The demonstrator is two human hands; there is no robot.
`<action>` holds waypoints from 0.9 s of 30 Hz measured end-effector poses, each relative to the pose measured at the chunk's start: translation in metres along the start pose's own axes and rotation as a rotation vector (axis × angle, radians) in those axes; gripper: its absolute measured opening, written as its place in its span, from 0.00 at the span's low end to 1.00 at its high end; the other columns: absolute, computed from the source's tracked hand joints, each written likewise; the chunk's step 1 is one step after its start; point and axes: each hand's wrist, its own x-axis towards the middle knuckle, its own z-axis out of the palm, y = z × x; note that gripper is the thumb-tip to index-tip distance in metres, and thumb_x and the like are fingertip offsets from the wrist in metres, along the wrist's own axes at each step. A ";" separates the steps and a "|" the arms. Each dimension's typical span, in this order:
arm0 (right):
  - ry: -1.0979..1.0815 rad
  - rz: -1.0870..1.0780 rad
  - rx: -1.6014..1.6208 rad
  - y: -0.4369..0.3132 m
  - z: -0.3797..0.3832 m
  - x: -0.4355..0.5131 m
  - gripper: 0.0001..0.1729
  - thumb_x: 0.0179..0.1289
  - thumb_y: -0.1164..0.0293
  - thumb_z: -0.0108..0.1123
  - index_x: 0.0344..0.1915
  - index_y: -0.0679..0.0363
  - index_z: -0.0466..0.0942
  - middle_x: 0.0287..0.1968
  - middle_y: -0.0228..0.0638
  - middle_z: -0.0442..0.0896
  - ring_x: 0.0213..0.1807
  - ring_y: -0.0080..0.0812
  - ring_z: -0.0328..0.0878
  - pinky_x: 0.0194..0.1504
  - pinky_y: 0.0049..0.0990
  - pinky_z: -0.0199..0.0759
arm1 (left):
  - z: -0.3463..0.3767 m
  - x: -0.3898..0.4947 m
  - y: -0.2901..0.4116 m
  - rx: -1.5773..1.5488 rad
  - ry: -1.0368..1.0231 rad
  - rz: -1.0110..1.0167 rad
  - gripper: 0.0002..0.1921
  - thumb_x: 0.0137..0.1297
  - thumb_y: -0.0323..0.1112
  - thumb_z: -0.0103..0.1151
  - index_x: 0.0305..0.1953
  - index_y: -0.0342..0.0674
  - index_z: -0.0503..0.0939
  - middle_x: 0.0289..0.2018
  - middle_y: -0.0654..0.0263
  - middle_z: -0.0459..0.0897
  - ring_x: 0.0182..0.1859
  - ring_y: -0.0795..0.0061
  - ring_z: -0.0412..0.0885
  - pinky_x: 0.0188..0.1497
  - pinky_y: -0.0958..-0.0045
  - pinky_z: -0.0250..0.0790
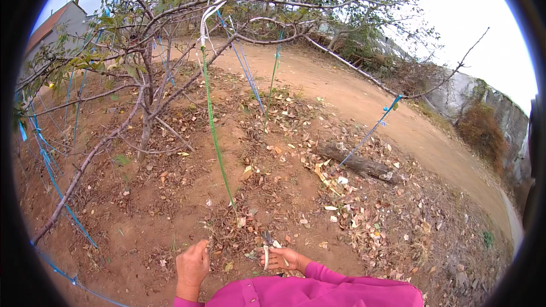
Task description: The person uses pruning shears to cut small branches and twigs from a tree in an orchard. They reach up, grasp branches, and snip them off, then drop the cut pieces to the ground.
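My right hand (pixel 283 259), low in the middle of the view, grips pruning shears (pixel 267 252) with pale handles; their dark blades point away from me. My left hand (pixel 193 266) is curled into a fist to the left of it, and nothing shows in its fingers. Beyond both hands, a green strap (pixel 212 123) runs from the leaf-strewn soil up to a white band (pixel 204 21) looped over a branch. That branch belongs to a small, sparsely leaved tree (pixel 146 130) at the left, whose limbs spread overhead.
Blue cords (pixel 53 175) tie branches down at the left, and another blue cord (pixel 367 134) slants at the right. A log (pixel 358 162) lies among dry leaves. Past it run a dirt path (pixel 405 121) and a grey wall (pixel 507 111). One long bare branch (pixel 87 166) reaches low at the left.
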 end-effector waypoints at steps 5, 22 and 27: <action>-0.140 -0.114 0.041 -0.044 -0.003 -0.016 0.24 0.78 0.57 0.46 0.60 0.64 0.71 0.59 0.45 0.79 0.62 0.43 0.77 0.61 0.42 0.73 | 0.047 0.008 0.012 0.016 -0.209 0.042 0.12 0.59 0.30 0.58 0.45 0.51 0.81 0.29 0.58 0.84 0.29 0.53 0.84 0.32 0.56 0.76; -0.170 -0.663 -0.167 -0.301 0.091 -0.031 0.20 0.71 0.64 0.55 0.57 0.66 0.72 0.48 0.44 0.82 0.50 0.43 0.82 0.57 0.45 0.75 | 0.075 -0.004 -0.079 0.057 -0.531 -0.217 0.10 0.62 0.36 0.55 0.43 0.50 0.82 0.30 0.53 0.86 0.35 0.49 0.85 0.39 0.51 0.77; 0.129 -0.917 -0.563 -0.378 0.170 -0.053 0.20 0.70 0.66 0.57 0.57 0.65 0.71 0.43 0.38 0.82 0.45 0.37 0.83 0.53 0.40 0.78 | 0.090 0.031 -0.117 -0.023 -0.619 -0.160 0.11 0.63 0.36 0.53 0.44 0.50 0.82 0.33 0.52 0.86 0.37 0.50 0.85 0.40 0.50 0.77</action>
